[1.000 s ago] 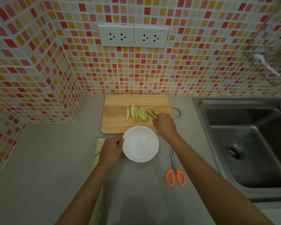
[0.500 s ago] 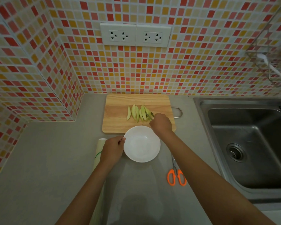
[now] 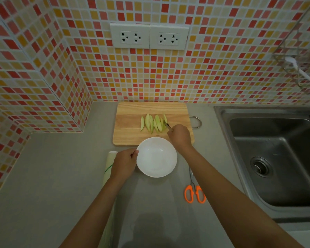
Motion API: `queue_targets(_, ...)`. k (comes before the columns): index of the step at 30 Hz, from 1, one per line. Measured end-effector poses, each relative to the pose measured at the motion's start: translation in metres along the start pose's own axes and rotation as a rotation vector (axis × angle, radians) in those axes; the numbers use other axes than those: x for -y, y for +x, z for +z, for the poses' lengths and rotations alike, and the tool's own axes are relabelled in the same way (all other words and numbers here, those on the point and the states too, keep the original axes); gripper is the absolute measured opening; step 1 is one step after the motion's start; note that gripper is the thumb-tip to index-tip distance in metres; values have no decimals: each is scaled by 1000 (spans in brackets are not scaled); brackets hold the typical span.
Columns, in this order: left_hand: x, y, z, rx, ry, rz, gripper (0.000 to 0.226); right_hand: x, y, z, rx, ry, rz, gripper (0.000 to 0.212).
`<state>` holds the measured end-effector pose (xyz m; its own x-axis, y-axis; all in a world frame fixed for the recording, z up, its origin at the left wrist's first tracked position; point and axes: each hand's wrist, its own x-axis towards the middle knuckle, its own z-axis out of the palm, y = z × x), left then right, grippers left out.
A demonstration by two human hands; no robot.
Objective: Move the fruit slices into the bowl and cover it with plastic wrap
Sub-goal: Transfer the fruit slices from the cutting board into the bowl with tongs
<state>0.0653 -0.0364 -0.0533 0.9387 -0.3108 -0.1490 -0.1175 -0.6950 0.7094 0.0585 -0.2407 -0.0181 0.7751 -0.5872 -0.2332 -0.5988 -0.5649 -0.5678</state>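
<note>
Several pale green fruit slices (image 3: pixel 153 123) lie side by side on a wooden cutting board (image 3: pixel 129 126). My right hand (image 3: pixel 179 136) is closed on a thin metal utensil (image 3: pixel 169 126); its tip touches the rightmost slices. What kind of utensil it is I cannot tell. Just in front of the board sits a white bowl (image 3: pixel 157 157) with nothing in it. My left hand (image 3: pixel 125 162) grips the bowl's left rim. A roll of plastic wrap (image 3: pixel 109 163) lies on the counter under my left forearm, mostly hidden.
Orange-handled scissors (image 3: pixel 194 191) lie on the grey counter right of the bowl, partly under my right forearm. A steel sink (image 3: pixel 276 158) fills the right side. Tiled walls close in the back and left, with two sockets (image 3: pixel 149 37) above the board.
My right hand has drawn the utensil in against the rightmost slices. The left hand and the bowl have stayed put.
</note>
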Motion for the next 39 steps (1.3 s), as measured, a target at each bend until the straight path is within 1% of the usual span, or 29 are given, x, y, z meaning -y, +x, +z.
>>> queue_targets(3,0,0,0,4,10,-2,27,1,-16,-16,-22,63,-68,41)
queue_targets(6,0,0,-1,9,13,-3,28,-1,-54,-36,-61,164,-151,45)
queue_targets(9,-2,1,-1,9,11,-14,29,-15,-104,-39,4,196,-213,42)
queue_targets(11,-2,1,0,9,10,-10,29,-26,-128,-30,90,141,-198,38)
queue_targets(13,-2,0,-1,8,7,-11,30,-30,-138,-19,164,-1,-162,33)
queue_targets(15,-2,1,0,8,2,-19,29,-28,-140,-13,197,-132,-133,27)
queue_targets(18,-3,1,0,9,0,-28,29,-22,-137,-15,158,-199,-125,27)
queue_targets(21,-3,2,0,11,8,-15,30,-11,-118,-26,31,-92,-133,41)
queue_targets(23,-2,3,0,3,10,-12,29,-1,-89,-33,-31,-14,-90,43)
queue_targets(26,1,3,1,3,2,-9,29,14,-41,-29,-15,-68,-37,34)
queue_targets(28,2,3,1,6,-7,-3,28,19,-19,-17,27,-131,-22,17)
queue_targets(29,2,3,2,7,-10,-1,28,19,-12,-11,34,-151,-19,13)
queue_targets(34,1,3,2,4,-12,3,28,23,-2,6,-5,-256,-70,14)
queue_targets(37,1,3,1,10,-10,-8,29,22,-4,10,1,-331,-107,17)
queue_targets(39,0,3,1,9,-9,-11,28,20,-4,8,0,-297,-99,22)
